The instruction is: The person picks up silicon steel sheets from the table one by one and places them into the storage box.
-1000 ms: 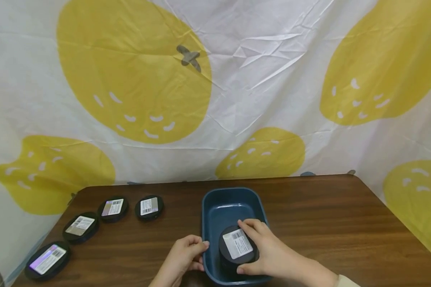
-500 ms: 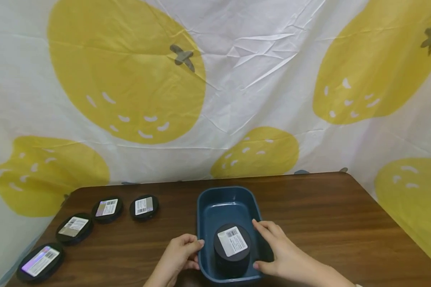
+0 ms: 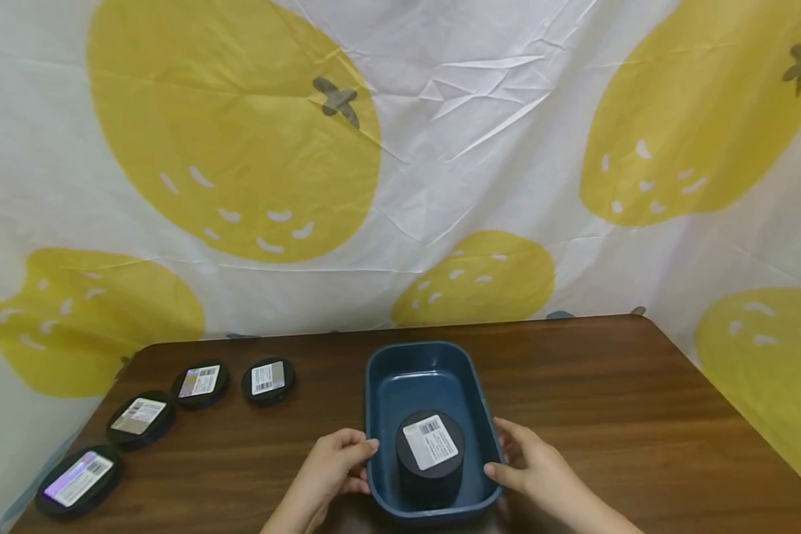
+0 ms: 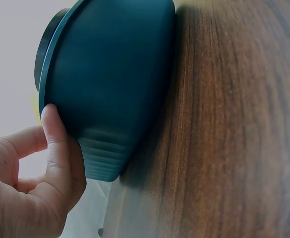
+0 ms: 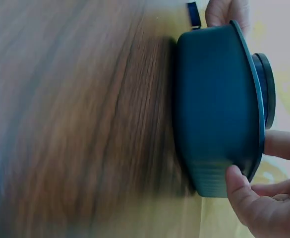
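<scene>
A dark blue rectangular tray [image 3: 410, 393] sits near the front of the table. Inside, toward its near end, stands a black cylinder [image 3: 430, 445] with a white barcode label on top; I cannot tell if it is one piece or a stack. My left hand [image 3: 334, 471] pinches the tray's left rim, thumb on top. On the opposite side, my right hand [image 3: 537, 469] grips the right rim between thumb and fingers. The left wrist view shows the left fingertips against the outer wall of the tray [image 4: 110, 74]. In the right wrist view, the right hand [image 5: 268, 191] holds the rim.
Several flat black discs with labels lie on the left of the brown wooden table [image 3: 594, 400], among them a back disc [image 3: 268, 380] and a front-left disc [image 3: 80, 480]. A white cloth with yellow fruit shapes [image 3: 240, 133] hangs behind the table.
My right hand has let go of the black cylinder, moved right and taken hold of the tray's right rim. The left hand stays on the left rim.
</scene>
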`<state>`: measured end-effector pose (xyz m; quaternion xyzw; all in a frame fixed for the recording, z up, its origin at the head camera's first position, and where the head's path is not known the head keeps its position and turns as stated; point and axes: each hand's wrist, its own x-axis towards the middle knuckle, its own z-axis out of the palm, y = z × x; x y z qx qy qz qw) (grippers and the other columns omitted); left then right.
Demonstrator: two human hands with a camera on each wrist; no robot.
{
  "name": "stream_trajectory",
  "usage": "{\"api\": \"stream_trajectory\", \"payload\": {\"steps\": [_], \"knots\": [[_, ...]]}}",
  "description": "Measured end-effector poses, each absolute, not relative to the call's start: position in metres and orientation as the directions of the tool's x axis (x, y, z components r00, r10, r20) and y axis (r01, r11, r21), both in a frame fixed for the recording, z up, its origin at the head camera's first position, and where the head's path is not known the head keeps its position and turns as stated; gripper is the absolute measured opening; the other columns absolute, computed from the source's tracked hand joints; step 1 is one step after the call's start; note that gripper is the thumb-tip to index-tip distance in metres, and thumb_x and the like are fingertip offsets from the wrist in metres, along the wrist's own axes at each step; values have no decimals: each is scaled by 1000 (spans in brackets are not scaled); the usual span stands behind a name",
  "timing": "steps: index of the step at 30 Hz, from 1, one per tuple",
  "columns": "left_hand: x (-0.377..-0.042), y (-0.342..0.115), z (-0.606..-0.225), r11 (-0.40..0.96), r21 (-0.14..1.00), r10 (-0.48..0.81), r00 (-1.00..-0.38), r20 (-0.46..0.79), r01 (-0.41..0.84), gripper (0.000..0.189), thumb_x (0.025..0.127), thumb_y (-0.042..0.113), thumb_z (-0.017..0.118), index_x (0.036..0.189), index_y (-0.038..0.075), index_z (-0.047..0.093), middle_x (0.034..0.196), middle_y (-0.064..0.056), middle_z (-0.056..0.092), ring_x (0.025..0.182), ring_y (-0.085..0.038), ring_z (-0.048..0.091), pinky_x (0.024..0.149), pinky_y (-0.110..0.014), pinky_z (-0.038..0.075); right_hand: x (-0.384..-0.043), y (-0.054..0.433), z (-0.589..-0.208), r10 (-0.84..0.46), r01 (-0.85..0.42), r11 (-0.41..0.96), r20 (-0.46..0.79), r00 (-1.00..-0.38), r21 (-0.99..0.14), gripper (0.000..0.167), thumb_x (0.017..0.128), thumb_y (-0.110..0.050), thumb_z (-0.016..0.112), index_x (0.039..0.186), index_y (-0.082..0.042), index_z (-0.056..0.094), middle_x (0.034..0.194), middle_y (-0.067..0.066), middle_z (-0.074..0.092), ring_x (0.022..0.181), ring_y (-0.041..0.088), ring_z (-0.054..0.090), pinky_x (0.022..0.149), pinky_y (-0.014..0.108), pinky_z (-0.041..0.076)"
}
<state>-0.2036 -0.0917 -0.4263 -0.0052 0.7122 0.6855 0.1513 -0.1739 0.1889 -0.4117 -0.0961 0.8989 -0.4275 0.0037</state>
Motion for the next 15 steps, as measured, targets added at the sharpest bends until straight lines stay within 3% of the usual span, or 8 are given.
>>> {"api": "stream_trajectory", "payload": {"steps": [7,15], "knots": [[-204,-93,-426,57,976,197,-956,-219,-212,15,89,14,59,85,0,55,60,-2,49,51,-9,49,48,-21,49,-171,184,-415,-124,-113,507,58,-991,-855,62,78,-10,74,130,4,44,97,8,50,86,19,55,69,24,50],[-203,-92,-424,62,978,199,-958,-208,-200,15,88,13,59,82,1,55,61,-1,50,50,-9,50,48,-21,49,-171,179,-414,-106,-30,314,-4,-994,-949,57,81,0,67,130,9,40,90,10,41,68,16,50,51,33,52]]}}
